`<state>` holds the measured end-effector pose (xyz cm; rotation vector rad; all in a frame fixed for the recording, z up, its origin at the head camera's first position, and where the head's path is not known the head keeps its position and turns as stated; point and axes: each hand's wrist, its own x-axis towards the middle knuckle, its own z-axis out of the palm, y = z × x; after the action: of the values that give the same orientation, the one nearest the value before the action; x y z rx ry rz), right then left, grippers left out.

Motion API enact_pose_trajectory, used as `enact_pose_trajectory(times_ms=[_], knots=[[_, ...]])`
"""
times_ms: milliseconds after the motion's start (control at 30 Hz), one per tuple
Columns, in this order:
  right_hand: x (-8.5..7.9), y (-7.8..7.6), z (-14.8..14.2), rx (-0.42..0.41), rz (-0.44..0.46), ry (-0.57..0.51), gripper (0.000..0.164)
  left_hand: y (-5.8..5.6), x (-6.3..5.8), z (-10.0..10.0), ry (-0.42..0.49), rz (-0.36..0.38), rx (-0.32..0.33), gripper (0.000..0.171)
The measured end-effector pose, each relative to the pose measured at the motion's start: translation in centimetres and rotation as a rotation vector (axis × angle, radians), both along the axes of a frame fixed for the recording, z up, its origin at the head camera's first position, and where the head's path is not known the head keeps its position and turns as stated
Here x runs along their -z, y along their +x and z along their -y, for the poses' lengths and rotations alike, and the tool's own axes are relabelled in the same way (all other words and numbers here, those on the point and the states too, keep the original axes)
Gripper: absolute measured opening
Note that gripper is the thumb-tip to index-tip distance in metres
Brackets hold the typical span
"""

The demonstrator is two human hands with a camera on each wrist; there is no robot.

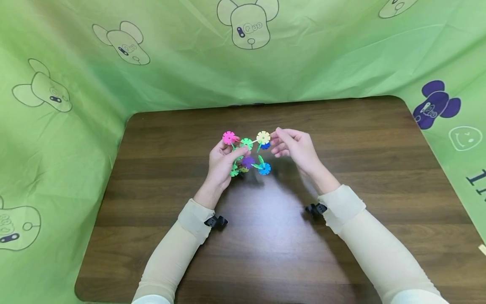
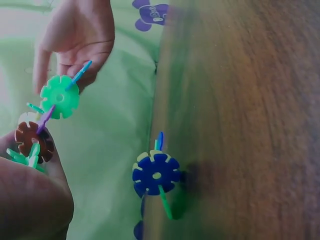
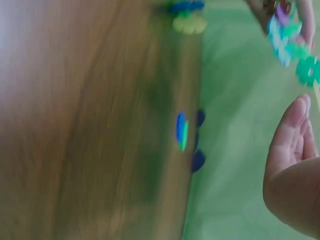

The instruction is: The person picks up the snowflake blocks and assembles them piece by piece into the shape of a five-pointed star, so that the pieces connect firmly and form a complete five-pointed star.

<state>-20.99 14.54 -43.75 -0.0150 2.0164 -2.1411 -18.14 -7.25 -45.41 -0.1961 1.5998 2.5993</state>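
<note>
My left hand point(image 1: 222, 162) holds a cluster of interlocked, notched plastic flower discs. A pink disc point(image 1: 229, 137), a green disc point(image 1: 246, 144), a purple disc point(image 1: 248, 162) and a light-blue disc point(image 1: 264, 169) show in it. A brown disc point(image 2: 34, 140) sits at the left fingers in the left wrist view. On the cluster's right side is a cream disc point(image 1: 263, 137). My right hand point(image 1: 298, 150) is beside that disc, fingertips right at its edge. In the right wrist view its thumb stands apart from the fingers.
Apart from the cluster, a dark-blue disc point(image 2: 156, 174) joined with other pieces is near the far edge of the brown wooden table point(image 1: 171, 169). A blue and green pair point(image 3: 182, 131) also shows there. Green printed cloth point(image 1: 182, 63) hangs behind and at both sides.
</note>
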Motion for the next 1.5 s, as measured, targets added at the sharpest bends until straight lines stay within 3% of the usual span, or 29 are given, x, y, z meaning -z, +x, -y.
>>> enact_pose_trajectory(times_ms=[100,267,367,467,633,800,900,1200,1500], knots=[[0.7,-1.8,-0.5,-0.040,0.022,0.184,0.035,-0.1,0.2,0.3,0.015,0.023,-0.015,0.023],[1.9,-4.4,-0.5,-0.190,-0.003,0.672,0.033,-0.2,0.3,0.7,0.031,0.040,-0.028,0.021],[2.4,-5.7,-0.1,-0.256,-0.042,0.894,0.034,-0.2,0.3,0.8,0.036,0.041,-0.033,0.023],[2.9,-6.6,0.4,-0.284,-0.066,1.027,0.038,-0.2,0.2,0.9,0.056,0.047,-0.044,0.023],[3.6,-7.6,1.0,-0.273,-0.089,1.126,0.047,-0.2,0.1,1.0,0.082,0.061,-0.055,0.024],[3.9,-7.9,1.2,-0.294,-0.080,1.134,0.043,-0.2,0.0,1.0,0.060,0.074,-0.038,0.022],[4.1,-7.9,1.2,-0.311,-0.063,1.081,0.040,-0.2,0.0,1.0,0.065,0.080,-0.035,0.022],[4.4,-6.4,0.1,-0.238,-0.015,0.777,0.024,-0.1,0.2,0.5,0.070,0.107,-0.030,0.022],[2.0,-3.4,-1.1,-0.158,-0.051,0.462,0.026,-0.2,-0.1,-0.1,0.078,0.073,-0.048,0.023]])
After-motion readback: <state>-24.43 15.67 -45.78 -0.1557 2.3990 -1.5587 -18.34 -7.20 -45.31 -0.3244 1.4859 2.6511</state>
